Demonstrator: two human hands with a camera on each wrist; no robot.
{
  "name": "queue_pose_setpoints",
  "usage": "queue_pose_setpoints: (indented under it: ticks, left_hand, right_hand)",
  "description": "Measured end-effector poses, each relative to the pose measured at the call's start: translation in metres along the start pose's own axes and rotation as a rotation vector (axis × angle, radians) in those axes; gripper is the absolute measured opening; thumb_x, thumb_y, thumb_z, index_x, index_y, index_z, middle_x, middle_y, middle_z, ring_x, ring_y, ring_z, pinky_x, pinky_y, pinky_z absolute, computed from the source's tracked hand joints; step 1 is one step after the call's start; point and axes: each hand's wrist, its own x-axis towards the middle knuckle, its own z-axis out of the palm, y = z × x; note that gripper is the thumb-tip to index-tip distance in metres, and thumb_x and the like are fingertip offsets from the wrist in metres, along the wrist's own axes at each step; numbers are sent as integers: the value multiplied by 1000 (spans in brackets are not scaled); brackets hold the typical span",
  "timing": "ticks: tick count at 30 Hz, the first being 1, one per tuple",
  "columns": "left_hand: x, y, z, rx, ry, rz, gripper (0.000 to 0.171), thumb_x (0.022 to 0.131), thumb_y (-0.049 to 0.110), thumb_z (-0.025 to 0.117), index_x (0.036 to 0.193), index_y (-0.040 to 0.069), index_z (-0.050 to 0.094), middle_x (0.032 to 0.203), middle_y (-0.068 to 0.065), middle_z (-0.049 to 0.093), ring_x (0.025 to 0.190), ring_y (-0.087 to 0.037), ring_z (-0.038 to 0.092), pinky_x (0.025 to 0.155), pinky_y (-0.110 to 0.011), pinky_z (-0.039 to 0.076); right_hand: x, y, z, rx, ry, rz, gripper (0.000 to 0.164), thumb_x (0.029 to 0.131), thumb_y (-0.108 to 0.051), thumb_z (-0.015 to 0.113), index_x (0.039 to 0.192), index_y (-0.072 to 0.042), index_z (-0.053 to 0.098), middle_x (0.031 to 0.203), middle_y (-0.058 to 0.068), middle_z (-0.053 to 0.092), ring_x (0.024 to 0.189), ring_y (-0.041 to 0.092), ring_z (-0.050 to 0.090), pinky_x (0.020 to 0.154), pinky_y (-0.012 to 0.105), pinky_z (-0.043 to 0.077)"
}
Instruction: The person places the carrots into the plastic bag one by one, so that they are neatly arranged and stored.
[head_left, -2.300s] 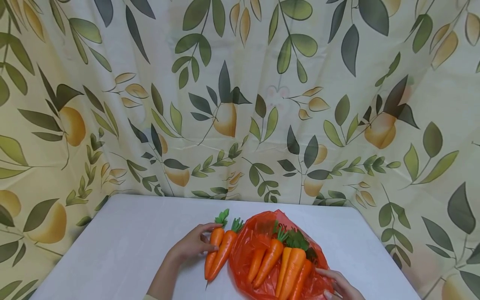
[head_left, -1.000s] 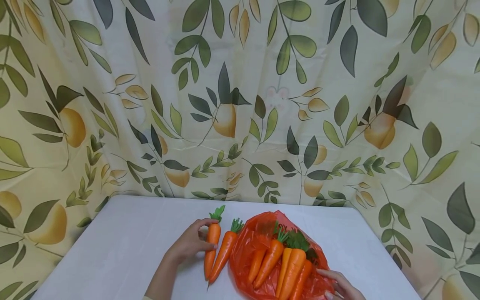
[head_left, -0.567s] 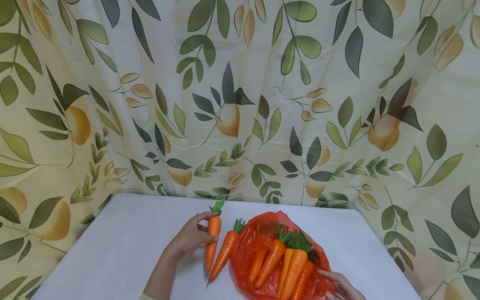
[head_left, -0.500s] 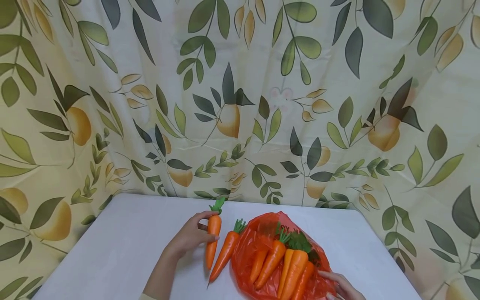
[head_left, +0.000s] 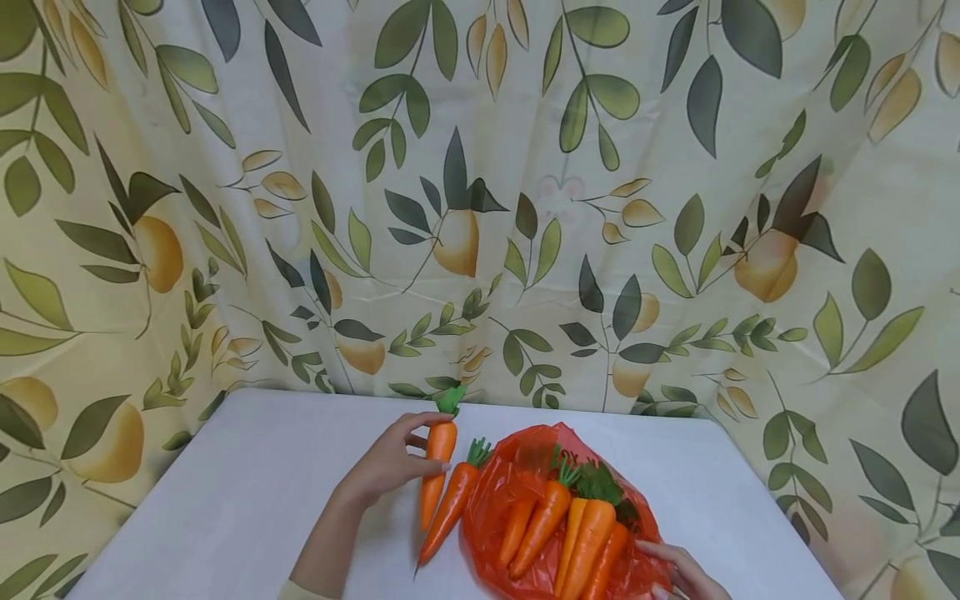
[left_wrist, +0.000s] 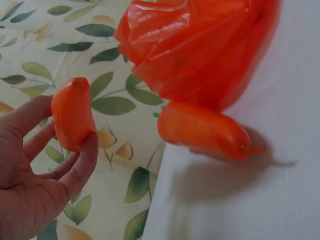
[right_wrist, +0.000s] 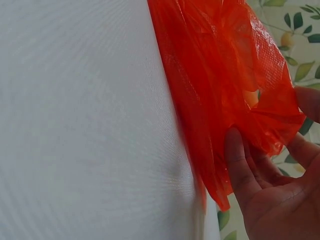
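My left hand (head_left: 384, 468) pinches an orange carrot (head_left: 441, 440) with a green top between thumb and fingers; its tip points toward me. In the left wrist view that carrot (left_wrist: 74, 116) appears end-on, apart from a second carrot (left_wrist: 202, 130). This second carrot (head_left: 452, 510) lies on the table beside a red plastic bag (head_left: 486, 533). Several carrots (head_left: 585, 546) rest in the bag's open mouth, some green tops behind the film. At the bag's right edge, my right hand (head_left: 688, 573) holds the thin plastic (right_wrist: 210, 100) between thumb and fingers (right_wrist: 240, 160).
The white table (head_left: 247, 483) extends to the left and right of the bag. Behind its far edge hangs a curtain (head_left: 487, 250) printed with leaves and fruit.
The left hand has parted its carrot from the neighbouring one, raised it toward the table's far side, then brought it rightward. The right hand and bag have stayed put.
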Motion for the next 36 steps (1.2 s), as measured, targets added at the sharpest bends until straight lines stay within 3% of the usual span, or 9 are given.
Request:
queue_pose_setpoints:
  ticks: [6, 14, 18, 31, 36]
  left_hand:
    - [0, 9, 6, -41, -31, 18, 60, 81, 16, 90, 135, 27, 67, 142, -5, 49, 112, -31, 56, 79, -40, 57]
    - [-2, 21, 20, -120, -44, 24, 59, 83, 16, 89, 136, 29, 67, 143, -6, 47, 116, -32, 55, 84, -40, 58]
    - [-2, 26, 29, -139, -65, 25, 57, 85, 14, 87, 135, 32, 67, 142, -5, 49, 117, -32, 54, 86, -39, 58]
    - [-2, 39, 53, -178, -111, 29, 57, 83, 11, 88, 134, 28, 68, 137, -2, 51, 109, -30, 59, 81, -40, 60]
    - [-2, 39, 64, -136, -120, 20, 58, 82, 13, 89, 134, 29, 69, 133, 2, 53, 112, -29, 56, 82, -38, 59]
  right_hand:
    - [1, -1, 3, -29, 12, -9, 62, 104, -31, 64, 150, 4, 42, 141, 13, 48, 120, 33, 59, 92, 49, 56]
    - [1, -2, 1, 136, -126, -4, 47, 107, -24, 58, 151, -9, 49, 138, 5, 54, 120, 29, 61, 98, 54, 51]
    - [1, -2, 1, 140, -149, -15, 45, 108, -23, 57, 151, -11, 50, 138, 3, 54, 120, 27, 61, 99, 53, 51]
    - [1, -3, 1, 152, -156, -16, 44, 108, -22, 55, 151, -13, 51, 137, -1, 51, 121, 26, 60, 100, 54, 50]
    - [2, -3, 1, 148, -158, -22, 42, 109, -20, 53, 151, -13, 51, 137, -1, 51, 121, 26, 60, 100, 54, 50]
